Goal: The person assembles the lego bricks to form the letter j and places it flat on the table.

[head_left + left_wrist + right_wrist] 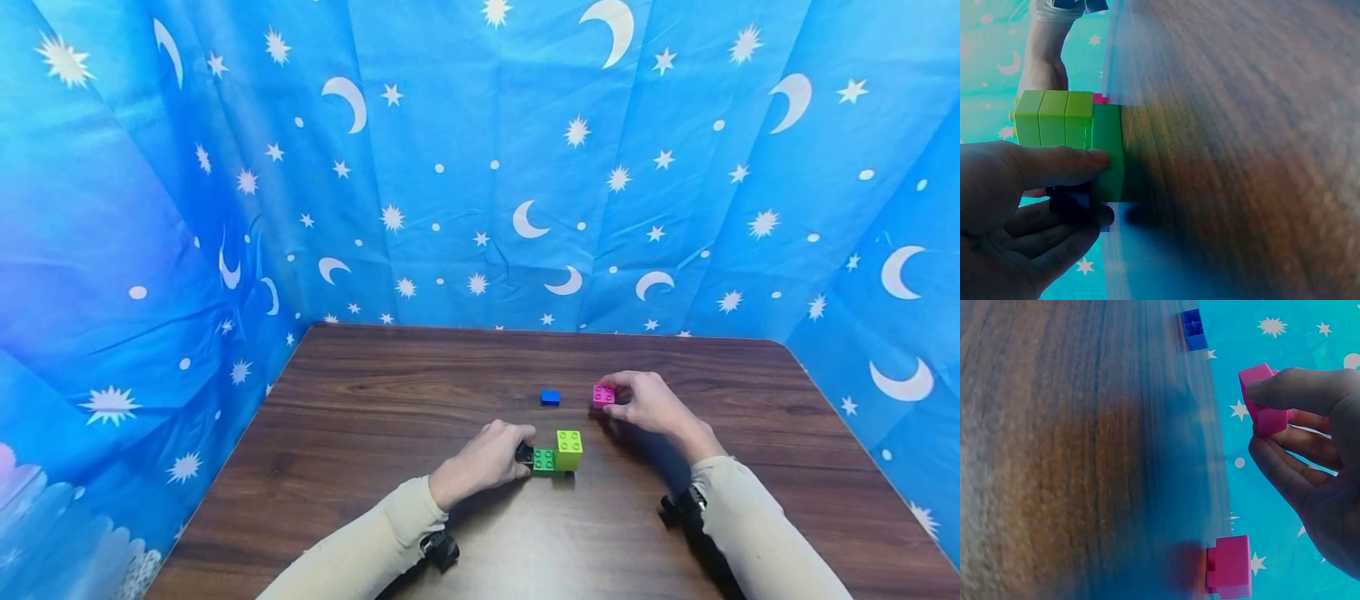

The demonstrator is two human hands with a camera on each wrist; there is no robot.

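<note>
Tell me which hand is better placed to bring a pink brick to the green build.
Probably the right hand: it pinches a pink brick, while the left hand holds the green build at its left end.

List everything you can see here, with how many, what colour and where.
Curtain: count unclear, blue with white moons and stars, behind and beside the table.
Table: one, brown, in front of the curtain.
Lime blocks: three, yellow-green, stacked on the green block's right end.
Green block: one, green, under the lime blocks.
Dark block: one, near-black, at the green block's left end.
Blue block: one, blue, on the table.
Held pink block: one, pink, right of the blue block.
Second pink block: one, pink, below the held one in the right wrist view.
Wrist devices: two, black, one per wrist.
Sleeves: two, cream, on both arms.
Left hand: one, gripping the dark block.
Right hand: one, pinching the held pink block.
</note>
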